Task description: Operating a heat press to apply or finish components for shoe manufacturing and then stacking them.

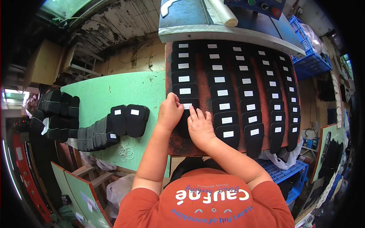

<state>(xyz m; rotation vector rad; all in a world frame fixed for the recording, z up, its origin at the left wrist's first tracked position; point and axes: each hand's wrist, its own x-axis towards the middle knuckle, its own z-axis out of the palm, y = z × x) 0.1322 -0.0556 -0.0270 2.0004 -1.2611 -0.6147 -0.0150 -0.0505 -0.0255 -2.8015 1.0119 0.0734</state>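
On the reddish-brown table [178, 146], black flat pieces with rounded ends lie overlapping in several columns, each with a white label. My hands meet over a black piece [183, 130] at the near end of the leftmost column. Its white label [186, 106] lies between my fingertips. My left hand [170, 111] is closed, thumb and fingers pinched at the label's left end. My right hand [200, 127] rests on the piece with its fingers spread, the index fingertip at the label's right end. Part of the piece is hidden under my hands.
Left stands a green table [152, 85] with a leaning row of black pieces [97, 133], two labelled pieces [137, 121], white rubber bands [126, 150] and tied black bundles [59, 129]. A blue machine [243, 32] borders the far edge. Blue crates [283, 171] stand at right.
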